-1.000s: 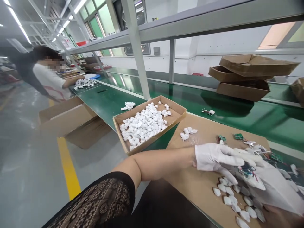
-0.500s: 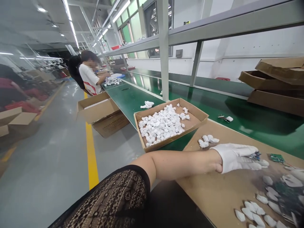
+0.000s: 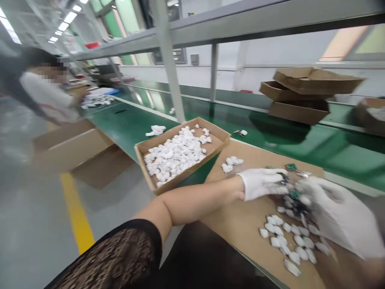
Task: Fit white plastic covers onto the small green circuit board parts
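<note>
My left hand [image 3: 264, 184], in a white glove with bare fingertips, reaches over the brown cardboard sheet [image 3: 237, 224]. Its fingers are bent around something dark that is too blurred to name. Close by on the right, my right hand [image 3: 333, 206], also gloved, is smeared by motion over a pile of small parts. A green circuit board [image 3: 291, 167] with thin wires lies just beyond the hands. Below them several small white pieces [image 3: 282, 241] are spread on the cardboard. A few more white pieces [image 3: 231, 163] lie left of my left hand.
A shallow cardboard tray [image 3: 224, 138] full of white pieces stands at the left on the green bench [image 3: 120, 128]. Stacked cardboard boxes [image 3: 297, 108] are at the back. A shelf post [image 3: 170, 64] rises behind the tray. A person in white [image 3: 48, 94] is at the far left.
The view has swung right, bringing my right hand and more white pieces into sight. My left hand is now close beside my right hand.
</note>
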The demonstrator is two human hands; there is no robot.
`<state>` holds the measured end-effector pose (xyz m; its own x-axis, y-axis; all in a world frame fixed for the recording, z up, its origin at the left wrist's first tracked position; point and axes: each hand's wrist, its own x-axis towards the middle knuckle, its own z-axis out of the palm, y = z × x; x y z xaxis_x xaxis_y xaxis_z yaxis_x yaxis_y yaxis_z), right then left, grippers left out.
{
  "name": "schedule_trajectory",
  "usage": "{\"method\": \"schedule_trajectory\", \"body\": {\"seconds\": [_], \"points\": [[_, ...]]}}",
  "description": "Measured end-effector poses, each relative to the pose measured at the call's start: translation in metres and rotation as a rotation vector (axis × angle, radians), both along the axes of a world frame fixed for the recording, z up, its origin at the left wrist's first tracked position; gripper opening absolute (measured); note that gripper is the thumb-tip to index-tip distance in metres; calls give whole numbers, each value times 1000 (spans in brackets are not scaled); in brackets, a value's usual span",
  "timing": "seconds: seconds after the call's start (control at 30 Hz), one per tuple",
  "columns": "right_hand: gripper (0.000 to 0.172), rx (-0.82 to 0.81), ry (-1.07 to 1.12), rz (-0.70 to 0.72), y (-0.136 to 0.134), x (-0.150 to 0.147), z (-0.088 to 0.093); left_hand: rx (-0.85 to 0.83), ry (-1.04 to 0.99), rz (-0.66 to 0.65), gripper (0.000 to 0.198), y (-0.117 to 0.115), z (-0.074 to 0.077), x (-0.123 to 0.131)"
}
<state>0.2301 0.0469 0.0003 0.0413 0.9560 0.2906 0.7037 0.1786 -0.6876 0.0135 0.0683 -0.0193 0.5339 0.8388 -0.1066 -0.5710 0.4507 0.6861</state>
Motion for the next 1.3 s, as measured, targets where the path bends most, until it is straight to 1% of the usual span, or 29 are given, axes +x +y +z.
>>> {"method": "schedule_trajectory", "body": {"seconds": [0.07, 0.1, 0.13, 0.17, 0.27, 0.37, 0.43, 0.53, 0.6, 0.67, 0.73, 0.77, 0.83, 0.93, 1.0, 1.17, 1.27, 1.3], "points": [[34, 15, -19, -63, -9, -10, 9, -29, -41, -30, 27, -7, 7, -3], [36, 42, 57, -69, -13, -16, 13, -41, -63, -35, 23, -9, 11, -4], [35, 54, 140, -64, -15, -21, 16, -51, -86, -52, 20, -10, 13, -5], [34, 69, 192, -11, -17, -27, 18, -57, -106, -47, 18, -11, 15, -5], [27, 196, 227, 54, -22, -37, 16, -74, -124, -31, 14, -14, 19, -3], [26, 278, 228, 33, -26, -42, 10, -96, -101, -20, 12, -20, 24, 0], [24, 361, 205, 35, -28, -44, 6, -98, -90, -20, 11, -23, 26, 2], [18, 540, 90, 34, -29, -48, 3, -88, -50, -26, 11, -27, 27, 5], [17, 632, 15, -19, -30, -50, 2, -78, -12, -16, 15, -29, 27, 6], [16, 679, -27, -74, -30, -52, 1, -58, 18, -6, 19, -31, 27, 8], [14, 690, -52, -115, -30, -53, -1, -48, 35, 4, 23, -32, 27, 8], [14, 680, -63, -114, -29, -52, -1, -52, 36, 9, 23, -32, 28, 8], [18, 638, -87, -50, -27, -51, 0, -47, 23, 16, 20, -31, 28, 8], [34, 554, -137, 109, -28, -50, 3, -2, -16, 25, 16, -29, 28, 7], [42, 549, -175, 169, -30, -51, 3, 9, -30, 28, 16, -28, 27, 6], [48, 616, -220, 212, -32, -57, -3, -29, -19, 39, 23, -27, 24, 6], [50, 620, -219, 242, -31, -58, -6, -25, 13, 55, 23, -27, 26, 5], [50, 595, -199, 252, -30, -57, -6, -17, 19, 53, 22, -27, 27, 4]]}}
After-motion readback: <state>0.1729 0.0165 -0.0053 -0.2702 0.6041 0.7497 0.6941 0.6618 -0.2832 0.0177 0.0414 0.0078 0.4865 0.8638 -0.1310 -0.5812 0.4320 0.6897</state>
